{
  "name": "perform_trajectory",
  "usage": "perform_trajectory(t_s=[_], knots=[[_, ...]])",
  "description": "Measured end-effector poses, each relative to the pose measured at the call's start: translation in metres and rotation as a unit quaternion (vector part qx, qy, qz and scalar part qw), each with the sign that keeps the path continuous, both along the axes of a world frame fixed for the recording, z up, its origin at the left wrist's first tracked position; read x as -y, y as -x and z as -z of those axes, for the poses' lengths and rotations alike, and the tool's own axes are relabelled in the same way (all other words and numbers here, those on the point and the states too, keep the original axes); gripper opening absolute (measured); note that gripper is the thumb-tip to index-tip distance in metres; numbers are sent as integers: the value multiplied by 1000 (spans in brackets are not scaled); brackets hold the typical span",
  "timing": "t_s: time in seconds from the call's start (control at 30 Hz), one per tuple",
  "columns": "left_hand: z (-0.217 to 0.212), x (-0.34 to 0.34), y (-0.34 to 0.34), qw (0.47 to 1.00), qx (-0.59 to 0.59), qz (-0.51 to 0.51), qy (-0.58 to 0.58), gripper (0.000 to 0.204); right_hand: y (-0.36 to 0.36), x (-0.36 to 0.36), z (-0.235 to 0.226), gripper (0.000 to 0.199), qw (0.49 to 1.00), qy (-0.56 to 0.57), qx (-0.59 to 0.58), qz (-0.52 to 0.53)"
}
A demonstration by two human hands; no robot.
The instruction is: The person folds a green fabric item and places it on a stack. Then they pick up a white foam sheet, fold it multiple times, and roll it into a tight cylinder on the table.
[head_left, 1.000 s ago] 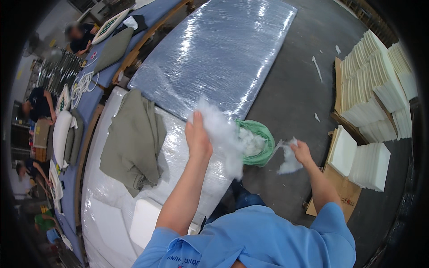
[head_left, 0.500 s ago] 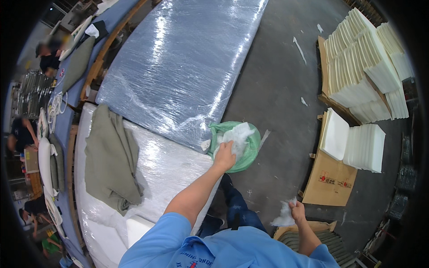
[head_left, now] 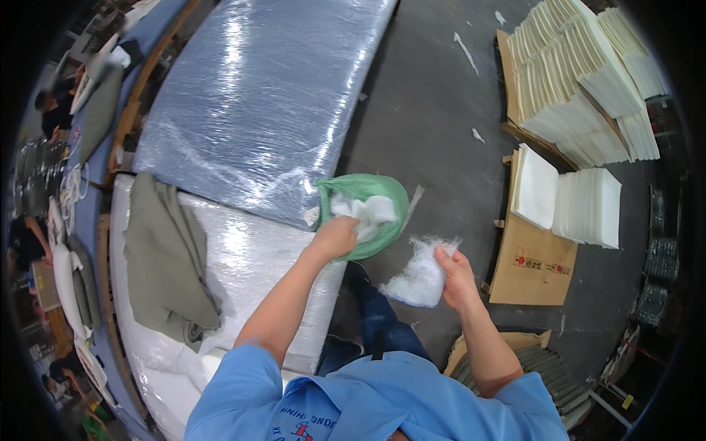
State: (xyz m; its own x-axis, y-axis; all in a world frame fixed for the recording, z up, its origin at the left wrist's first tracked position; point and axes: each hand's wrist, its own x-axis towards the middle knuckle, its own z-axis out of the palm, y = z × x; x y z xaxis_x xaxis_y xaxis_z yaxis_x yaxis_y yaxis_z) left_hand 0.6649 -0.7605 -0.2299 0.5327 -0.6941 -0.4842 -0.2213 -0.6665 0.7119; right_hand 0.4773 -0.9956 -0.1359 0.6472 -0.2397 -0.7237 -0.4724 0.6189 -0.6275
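Observation:
A green bag (head_left: 390, 192) of thin plastic stands with its mouth turned up, holding white fluffy fibre stuffing (head_left: 379, 209). Into its near side reaches my left hand (head_left: 337, 237), fingers closed on some of the stuffing and their tips partly hidden in it. To the right of the bag, my right hand (head_left: 457, 278) pinches a loose wad of the same white stuffing (head_left: 421, 273). This wad hangs above the floor, its edges wispy, apart from the bag.
Blue-grey (head_left: 243, 110) and white (head_left: 250, 279) film-wrapped slabs lie left, a grey-green cloth (head_left: 165, 264) on the white one. Right stand white foam sheet stacks (head_left: 581, 81) and a cardboard sheet (head_left: 533, 272). Grey-green pieces (head_left: 551, 375) sit near my right arm. Co-workers (head_left: 55, 110) are far left.
My right hand has come up and left with its wad, nearer the bag. My left hand has sunk the stuffing lower into the bag's mouth. The whole view has shifted slightly.

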Motion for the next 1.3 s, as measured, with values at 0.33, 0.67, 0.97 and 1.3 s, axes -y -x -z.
perform_trajectory(t_s=[0.33, 0.67, 0.97, 1.3], knots=[[-111, -138, 137, 800, -408, -342, 276, 47, -76, -122, -42, 56, 930, -163, 114, -310], [-137, -254, 272, 690, -295, -566, 343, 37, -46, -271, -39, 17, 798, -80, 92, -590], [-131, -334, 408, 554, -213, -658, 464, 44, 42, -390, -64, 19, 783, -160, 11, -601], [-137, -431, 556, 598, -241, -648, 406, 61, 156, -506, -27, 27, 677, -111, 70, -724]])
